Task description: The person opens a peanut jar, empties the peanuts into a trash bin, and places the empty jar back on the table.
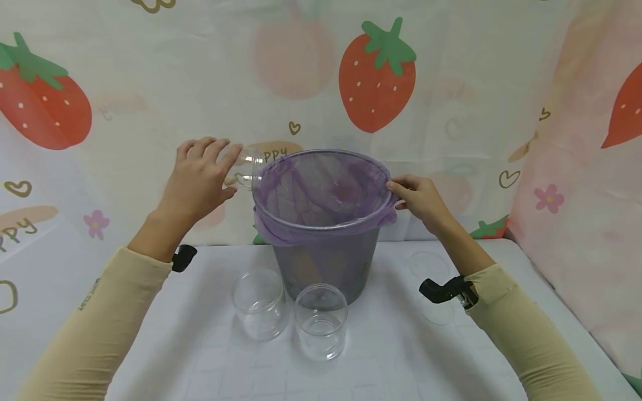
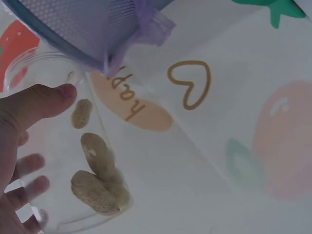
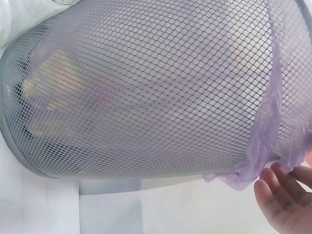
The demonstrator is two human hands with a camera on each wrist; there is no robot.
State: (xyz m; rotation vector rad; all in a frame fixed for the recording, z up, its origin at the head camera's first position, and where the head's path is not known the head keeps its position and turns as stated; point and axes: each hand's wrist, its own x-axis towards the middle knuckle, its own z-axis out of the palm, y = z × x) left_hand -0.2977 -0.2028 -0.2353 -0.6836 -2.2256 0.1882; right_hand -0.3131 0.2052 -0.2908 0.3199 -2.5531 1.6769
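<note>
My left hand point(image 1: 203, 172) grips a clear plastic jar point(image 1: 248, 170), tipped on its side at the left rim of a mesh waste bin point(image 1: 326, 267). In the left wrist view several peanuts in their shells point(image 2: 95, 192) lie inside the tilted jar, with the thumb across its side near the mouth. A purple plastic bag point(image 1: 283, 234) lines the bin and folds over its rim. On the opposite side, my right hand point(image 1: 421, 200) pinches the rim and the bag's edge. Through the mesh, the right wrist view shows a blurred yellowish thing point(image 3: 56, 80) at the bottom.
Two clear jars, one on the left point(image 1: 259, 312) and one on the right point(image 1: 322, 326), stand on the white table point(image 1: 241, 373) before the bin. Faint clear round discs, perhaps lids point(image 1: 431, 264), lie by the right forearm. A strawberry-printed cloth point(image 1: 451, 111) hangs behind.
</note>
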